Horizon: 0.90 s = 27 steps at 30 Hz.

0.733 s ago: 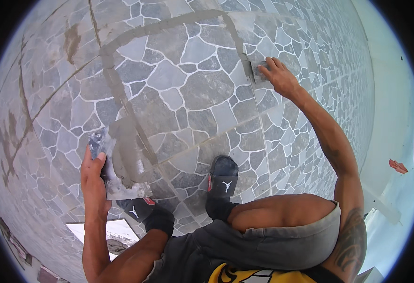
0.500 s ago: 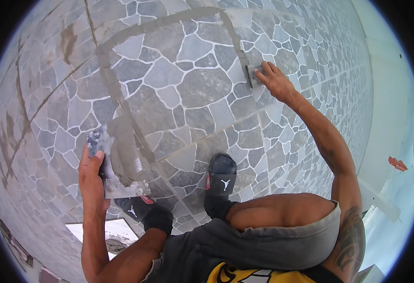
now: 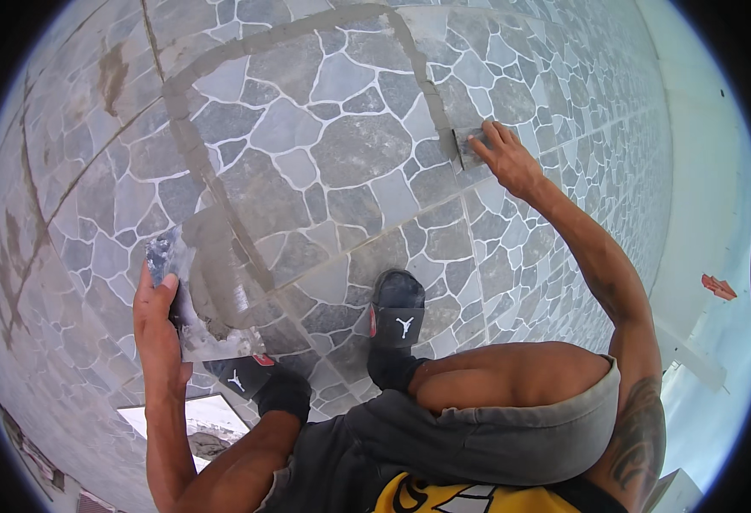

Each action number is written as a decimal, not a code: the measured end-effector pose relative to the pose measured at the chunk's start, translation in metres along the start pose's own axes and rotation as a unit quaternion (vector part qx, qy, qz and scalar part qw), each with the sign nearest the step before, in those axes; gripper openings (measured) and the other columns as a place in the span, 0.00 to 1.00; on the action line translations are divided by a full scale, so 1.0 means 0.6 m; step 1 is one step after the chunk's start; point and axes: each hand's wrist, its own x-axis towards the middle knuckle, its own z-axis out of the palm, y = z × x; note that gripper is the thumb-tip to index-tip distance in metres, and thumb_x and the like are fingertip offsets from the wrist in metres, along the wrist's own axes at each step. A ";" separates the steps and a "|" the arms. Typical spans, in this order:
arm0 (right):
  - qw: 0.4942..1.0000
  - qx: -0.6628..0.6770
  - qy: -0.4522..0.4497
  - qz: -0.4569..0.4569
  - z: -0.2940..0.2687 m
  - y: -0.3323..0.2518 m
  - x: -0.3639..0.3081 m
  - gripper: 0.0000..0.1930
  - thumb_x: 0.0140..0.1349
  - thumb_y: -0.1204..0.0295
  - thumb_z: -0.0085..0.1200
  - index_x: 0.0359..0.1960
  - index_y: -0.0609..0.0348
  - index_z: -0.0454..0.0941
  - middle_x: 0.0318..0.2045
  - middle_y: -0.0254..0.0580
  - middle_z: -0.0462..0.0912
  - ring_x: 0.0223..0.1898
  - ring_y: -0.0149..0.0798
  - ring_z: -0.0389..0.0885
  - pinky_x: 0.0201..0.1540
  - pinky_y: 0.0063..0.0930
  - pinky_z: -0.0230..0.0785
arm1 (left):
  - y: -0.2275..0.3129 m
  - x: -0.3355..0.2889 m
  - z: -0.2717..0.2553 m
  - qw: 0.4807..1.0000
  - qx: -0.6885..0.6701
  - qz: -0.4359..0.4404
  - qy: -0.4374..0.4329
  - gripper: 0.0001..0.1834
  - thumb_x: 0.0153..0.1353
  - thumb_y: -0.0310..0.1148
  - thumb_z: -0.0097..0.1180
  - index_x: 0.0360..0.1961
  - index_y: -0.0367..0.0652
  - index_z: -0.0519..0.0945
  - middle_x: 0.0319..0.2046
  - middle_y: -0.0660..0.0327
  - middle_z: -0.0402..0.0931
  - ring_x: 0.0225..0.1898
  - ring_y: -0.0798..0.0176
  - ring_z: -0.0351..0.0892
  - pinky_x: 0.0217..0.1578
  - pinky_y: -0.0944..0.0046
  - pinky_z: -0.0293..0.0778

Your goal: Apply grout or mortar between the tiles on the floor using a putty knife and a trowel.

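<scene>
My left hand (image 3: 157, 329), closed on one edge, holds up a flat metal plate (image 3: 221, 349) with a broad smear of grey mortar (image 3: 221, 286) on it. To the far right, my right hand (image 3: 511, 161) grips a small flat scraper (image 3: 471, 145). Its dark edge rests at the joint between two stone-patterned tiles (image 3: 363, 150). A wet grey mortar band (image 3: 420, 73) runs along that joint up to the scraper. More mortar (image 3: 189, 141) covers the far and left joints of the same tile. The scraper's underside is hidden by my fingers.
My sandalled feet (image 3: 399, 308) stand on the tiles near the plate. A white-framed panel (image 3: 136, 419) lies by my left forearm. Dried mortar stains (image 3: 112, 77) mark the tiles at far left. A pale wall (image 3: 683, 171) rises at the right.
My right hand has drawn the scraper along the joint toward me, with the mortar band now reaching further down. The left hand still holds the plate. The view has shifted slightly.
</scene>
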 end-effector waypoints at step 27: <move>0.999 0.016 0.032 -0.023 0.042 -0.050 -0.086 0.23 0.56 0.79 0.50 0.55 0.60 0.66 0.58 0.59 0.62 0.61 0.58 0.63 0.62 0.46 0.61 | -0.021 -0.032 0.014 1.000 -0.012 0.013 -0.024 0.34 0.65 0.36 0.48 0.69 0.34 0.56 0.59 0.53 0.67 0.58 0.61 0.69 0.58 0.64 0.64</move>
